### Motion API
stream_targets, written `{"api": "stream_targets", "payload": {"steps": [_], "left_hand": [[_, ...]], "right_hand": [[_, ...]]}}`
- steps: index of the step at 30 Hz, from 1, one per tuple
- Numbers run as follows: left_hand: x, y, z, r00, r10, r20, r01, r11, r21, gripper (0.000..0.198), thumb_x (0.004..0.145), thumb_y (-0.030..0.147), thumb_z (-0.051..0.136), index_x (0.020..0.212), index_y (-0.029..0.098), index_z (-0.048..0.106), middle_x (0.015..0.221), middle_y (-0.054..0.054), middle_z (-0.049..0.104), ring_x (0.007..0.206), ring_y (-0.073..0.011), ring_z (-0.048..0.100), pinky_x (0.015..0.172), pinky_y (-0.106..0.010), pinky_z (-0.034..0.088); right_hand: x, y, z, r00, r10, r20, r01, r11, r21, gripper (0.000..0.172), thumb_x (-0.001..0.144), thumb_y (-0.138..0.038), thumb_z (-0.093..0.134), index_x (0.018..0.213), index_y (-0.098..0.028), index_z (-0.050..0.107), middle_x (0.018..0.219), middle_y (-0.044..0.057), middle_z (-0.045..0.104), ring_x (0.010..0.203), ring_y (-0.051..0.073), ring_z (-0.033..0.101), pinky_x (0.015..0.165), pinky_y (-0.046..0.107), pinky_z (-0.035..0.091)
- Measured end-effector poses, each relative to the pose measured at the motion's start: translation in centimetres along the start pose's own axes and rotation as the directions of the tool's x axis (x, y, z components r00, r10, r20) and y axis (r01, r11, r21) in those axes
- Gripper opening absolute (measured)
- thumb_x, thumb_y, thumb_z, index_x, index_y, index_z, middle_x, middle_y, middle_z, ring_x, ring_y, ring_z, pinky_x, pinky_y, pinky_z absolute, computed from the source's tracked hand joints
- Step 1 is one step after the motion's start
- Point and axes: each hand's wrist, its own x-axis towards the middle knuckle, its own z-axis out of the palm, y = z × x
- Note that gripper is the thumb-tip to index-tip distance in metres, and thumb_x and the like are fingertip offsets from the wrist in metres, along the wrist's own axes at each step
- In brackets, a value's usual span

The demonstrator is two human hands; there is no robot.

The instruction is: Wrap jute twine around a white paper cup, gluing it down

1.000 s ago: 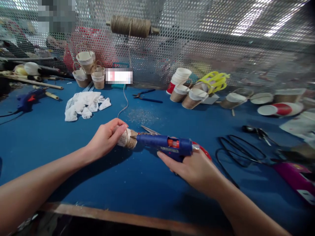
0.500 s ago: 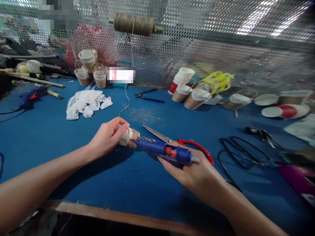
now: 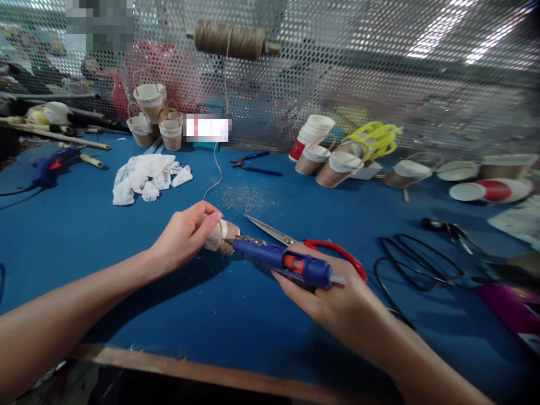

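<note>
My left hand (image 3: 183, 239) is closed around a small paper cup (image 3: 220, 236) partly wrapped in twine, lying on its side on the blue table (image 3: 84, 236). A strand of twine (image 3: 216, 169) runs from the cup up to a spool (image 3: 230, 39) on the mesh screen. My right hand (image 3: 333, 298) grips a blue glue gun (image 3: 282, 260), its nozzle touching the cup's lower side. Red-handled scissors (image 3: 304, 242) lie just behind the gun.
Finished twine-wrapped cups (image 3: 154, 115) stand at the back left, white lace (image 3: 145, 174) in front of them. Pliers (image 3: 253, 163), stacked cups (image 3: 314, 132), lying cups (image 3: 333, 166) and a yellow holder (image 3: 373, 138) sit mid-back. A black cord (image 3: 415, 267) loops at right. Another glue gun (image 3: 50, 166) lies far left.
The glue gun has tilted and dropped a little toward me, its nozzle now at the cup's lower side, uncovering the scissors behind it. My left hand has stayed on the cup.
</note>
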Motion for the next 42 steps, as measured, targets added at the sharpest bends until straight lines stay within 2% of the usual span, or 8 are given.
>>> {"api": "stream_targets", "payload": {"steps": [8,14,22,34,38,42], "left_hand": [[-0.1,-0.1,0.0,1.0,0.023,-0.011,-0.022,0.999,0.047,0.029,0.085,0.038,0.039,0.085,0.016,0.057,0.064,0.001,0.056,0.054,-0.0107,0.044,0.051,-0.021,0.034],[-0.2,0.0,0.0,1.0,0.013,-0.003,-0.013,0.999,0.035,0.029,0.085,0.038,0.039,0.084,0.016,0.057,0.062,0.002,0.055,0.053,-0.0104,0.044,0.049,-0.02,0.033],[-0.3,0.0,-0.1,0.999,0.042,-0.001,-0.042,0.996,0.073,0.029,0.086,0.038,0.038,0.085,0.016,0.057,0.062,0.002,0.055,0.052,-0.0102,0.042,0.049,-0.021,0.033],[-0.4,-0.3,-0.1,0.997,0.083,0.01,-0.083,0.99,0.114,0.031,0.086,0.038,0.037,0.088,0.015,0.057,0.067,-0.001,0.06,0.055,-0.0114,0.048,0.051,-0.021,0.035],[-0.6,-0.4,0.0,0.994,0.106,0.011,-0.106,0.988,0.114,0.031,0.086,0.038,0.038,0.088,0.015,0.058,0.067,-0.001,0.061,0.053,-0.0107,0.047,0.049,-0.02,0.035],[-0.7,-0.4,-0.1,0.992,0.127,0.004,-0.127,0.988,0.093,0.028,0.086,0.036,0.039,0.087,0.014,0.057,0.066,0.0,0.061,0.052,-0.0096,0.047,0.049,-0.019,0.036]], "right_hand": [[-0.3,1.1,0.5,1.0,0.006,-0.021,-0.006,1.0,-0.018,0.01,0.075,-0.024,0.052,0.079,-0.028,0.06,0.063,0.003,0.065,0.057,0.021,0.061,0.052,0.033,0.049],[0.0,0.4,0.2,1.0,-0.014,0.022,0.014,1.0,-0.023,0.013,0.075,-0.019,0.048,0.072,-0.027,0.059,0.061,0.002,0.063,0.053,0.019,0.058,0.051,0.032,0.048],[0.0,0.6,0.2,1.0,0.009,-0.02,-0.009,0.999,-0.033,0.01,0.074,-0.02,0.051,0.072,-0.026,0.057,0.061,0.002,0.063,0.052,0.019,0.059,0.047,0.031,0.046],[0.1,0.4,0.4,0.997,-0.008,-0.073,0.0,0.994,-0.107,0.011,0.072,-0.016,0.051,0.069,-0.024,0.059,0.057,0.0,0.061,0.049,0.016,0.057,0.046,0.028,0.044],[0.4,0.0,0.2,0.995,-0.011,-0.1,0.005,0.998,-0.068,0.013,0.072,-0.015,0.05,0.066,-0.024,0.056,0.057,-0.001,0.061,0.049,0.016,0.056,0.048,0.027,0.046],[0.6,0.2,0.0,0.998,0.01,-0.068,-0.012,0.999,-0.03,0.009,0.073,-0.016,0.05,0.069,-0.023,0.056,0.061,0.0,0.063,0.051,0.016,0.057,0.049,0.027,0.047]]}}
